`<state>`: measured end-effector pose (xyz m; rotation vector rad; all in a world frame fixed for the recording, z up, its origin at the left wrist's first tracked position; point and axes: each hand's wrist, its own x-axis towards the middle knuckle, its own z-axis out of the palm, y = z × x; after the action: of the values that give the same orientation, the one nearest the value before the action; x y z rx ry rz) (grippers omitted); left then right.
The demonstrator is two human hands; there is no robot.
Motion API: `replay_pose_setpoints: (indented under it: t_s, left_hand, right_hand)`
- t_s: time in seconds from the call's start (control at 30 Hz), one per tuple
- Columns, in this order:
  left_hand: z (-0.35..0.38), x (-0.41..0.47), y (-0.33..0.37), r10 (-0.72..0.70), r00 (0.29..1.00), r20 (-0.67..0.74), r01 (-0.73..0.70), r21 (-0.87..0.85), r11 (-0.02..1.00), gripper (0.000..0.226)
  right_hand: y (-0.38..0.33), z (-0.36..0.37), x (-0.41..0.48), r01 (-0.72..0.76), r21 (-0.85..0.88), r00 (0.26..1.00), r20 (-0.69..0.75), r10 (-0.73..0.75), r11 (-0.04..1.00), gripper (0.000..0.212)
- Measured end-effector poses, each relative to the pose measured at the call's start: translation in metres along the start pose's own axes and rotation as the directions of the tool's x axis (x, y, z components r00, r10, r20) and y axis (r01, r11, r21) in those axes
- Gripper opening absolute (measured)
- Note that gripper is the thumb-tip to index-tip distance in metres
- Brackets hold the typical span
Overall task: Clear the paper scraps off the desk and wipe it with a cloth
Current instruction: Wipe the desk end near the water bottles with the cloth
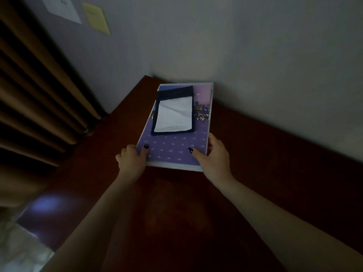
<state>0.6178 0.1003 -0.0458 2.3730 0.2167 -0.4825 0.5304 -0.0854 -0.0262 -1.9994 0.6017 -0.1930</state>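
Two hands on one object. Left hand (132, 160) and right hand (213, 156) are set apart, each clamped on a near corner of a purple calendar board (176, 150), with the thumbs flat on its printed face and the fingers wrapped round its side edges.

- A grip at both corners keeps the board level. That matters because a notepad (173, 114) in a dark holder lies loose on top of it, toward the far end. Tilt the board and the pad slides.
- The board's far end sits close to the wall corner. Whether the near edge is lifted or resting on the wood, cannot tell.
- Desk (255, 154): dark red-brown wood running along the wall to the right. Room is dim, and the surface shows no paper scraps that I can make out. No cloth in view either.
- Judgement: this looks like shifting the large item so the surface beneath and around it can be wiped. Wiping itself not begun, going by the absence of any cloth.
- Risk: the pad skating off if one corner dips.

Surroundings: pleated brown curtain (39, 85) at left; a yellow note (96, 17) and a white sheet (62, 8) stuck on the wall above.
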Motion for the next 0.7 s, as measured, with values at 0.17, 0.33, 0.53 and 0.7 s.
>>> replay_pose_setpoints:
  t_s: [0.17,0.33,0.53,0.7]
  left_hand:
    - [-0.033,0.067,-0.027,0.027,0.998,-0.059,-0.017,0.153,0.988,0.047]
    - [-0.066,0.115,-0.047,0.081,0.994,-0.077,-0.052,0.321,0.946,0.05]
    - [-0.074,0.105,-0.043,0.123,0.986,-0.114,-0.054,0.48,0.876,0.049]
    - [-0.058,0.08,-0.018,0.323,0.941,-0.098,-0.24,0.48,0.844,0.053]
  right_hand:
    - [0.009,0.072,0.029,-0.028,-0.038,0.994,0.102,0.032,0.999,0.043]
    - [0.005,0.118,0.044,0.031,-0.2,0.989,0.151,-0.001,0.979,0.043]
    - [-0.016,0.1,0.059,0.07,-0.389,0.951,0.303,0.056,0.919,0.025]
    - [-0.011,0.056,0.06,-0.013,-0.38,0.939,0.314,0.142,0.925,0.03]
